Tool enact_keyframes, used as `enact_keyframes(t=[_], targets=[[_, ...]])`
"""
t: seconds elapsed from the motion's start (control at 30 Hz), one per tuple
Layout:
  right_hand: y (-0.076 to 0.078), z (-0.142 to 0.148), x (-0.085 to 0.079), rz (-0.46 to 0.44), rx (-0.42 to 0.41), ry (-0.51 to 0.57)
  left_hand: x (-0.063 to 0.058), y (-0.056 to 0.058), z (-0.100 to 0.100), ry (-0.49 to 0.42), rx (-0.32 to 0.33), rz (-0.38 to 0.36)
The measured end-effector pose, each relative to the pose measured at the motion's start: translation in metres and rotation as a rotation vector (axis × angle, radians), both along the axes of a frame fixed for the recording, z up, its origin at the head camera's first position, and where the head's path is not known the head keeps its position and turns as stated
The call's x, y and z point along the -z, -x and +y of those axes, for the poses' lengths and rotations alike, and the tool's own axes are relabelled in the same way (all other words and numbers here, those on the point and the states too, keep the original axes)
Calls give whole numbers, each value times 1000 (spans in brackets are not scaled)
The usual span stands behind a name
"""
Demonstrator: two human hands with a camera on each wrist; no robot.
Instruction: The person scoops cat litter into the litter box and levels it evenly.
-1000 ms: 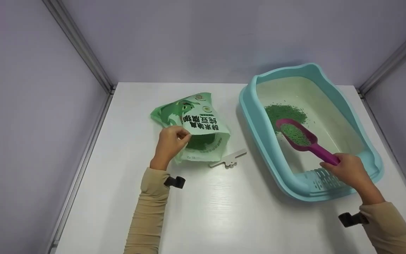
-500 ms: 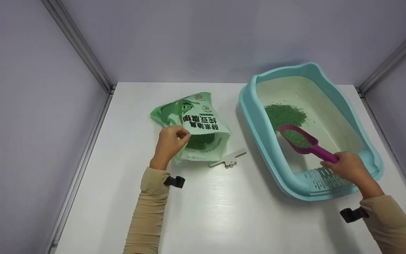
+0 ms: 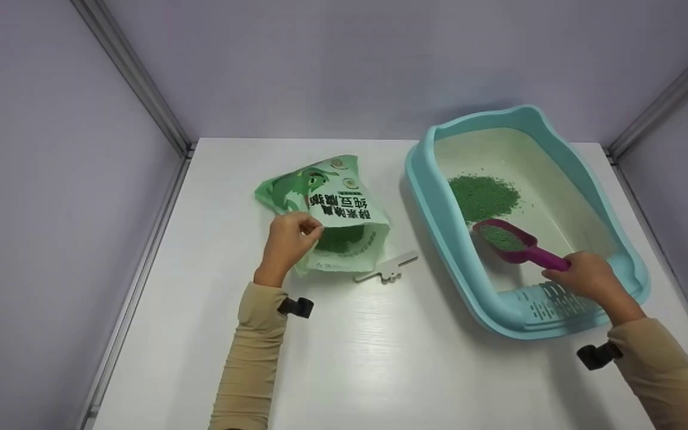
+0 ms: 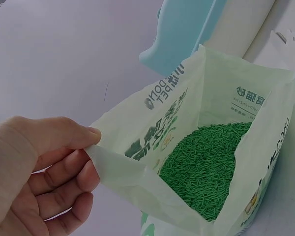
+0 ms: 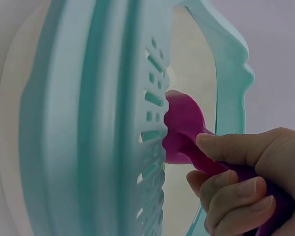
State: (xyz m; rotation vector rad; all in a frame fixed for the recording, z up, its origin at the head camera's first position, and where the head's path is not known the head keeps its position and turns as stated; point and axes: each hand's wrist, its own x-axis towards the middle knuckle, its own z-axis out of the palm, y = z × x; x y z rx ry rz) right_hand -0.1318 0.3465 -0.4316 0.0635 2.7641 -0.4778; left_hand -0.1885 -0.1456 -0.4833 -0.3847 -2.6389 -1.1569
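Note:
My left hand (image 3: 289, 242) pinches the top edge of a green bag of cat litter (image 3: 344, 194), keeping its mouth spread; green litter pellets (image 4: 206, 167) show inside in the left wrist view. In my right hand (image 3: 586, 276) is the handle of a magenta scoop (image 3: 517, 255), fingers curled round it. Pellets lie in the scoop's bowl, which is held inside a turquoise litter box (image 3: 448, 221). A patch of green pellets (image 3: 481, 197) covers part of the box floor, just beyond the scoop. The right wrist view shows the scoop partly hidden behind the slotted rim.
A pale grey bag clip (image 3: 389, 270) lies on the white table (image 3: 356, 358) between the bag and the box. Walls enclose the table at the back and both sides. The box stands near the right back corner.
The right hand has drawn the scoop slightly toward the near side and tilted it, so the bowl sits lower in the box. The left hand and the bag have stayed still.

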Motion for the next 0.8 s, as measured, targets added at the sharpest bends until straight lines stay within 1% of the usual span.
enact_keyframes(t=[0.2, 0.33, 0.57, 0.8], targets=[[5, 3, -2, -36, -7, -9, 0, 0, 0, 2, -1, -10], [8, 2, -6, -61, -8, -22, 0, -1, 0, 3, -1, -2], [16, -1, -12, -104, 14, -19, 0, 0, 0, -6, 0, 8], [23, -4, -17, -119, -18, -39, 0, -2, 0, 0, -4, 8]])
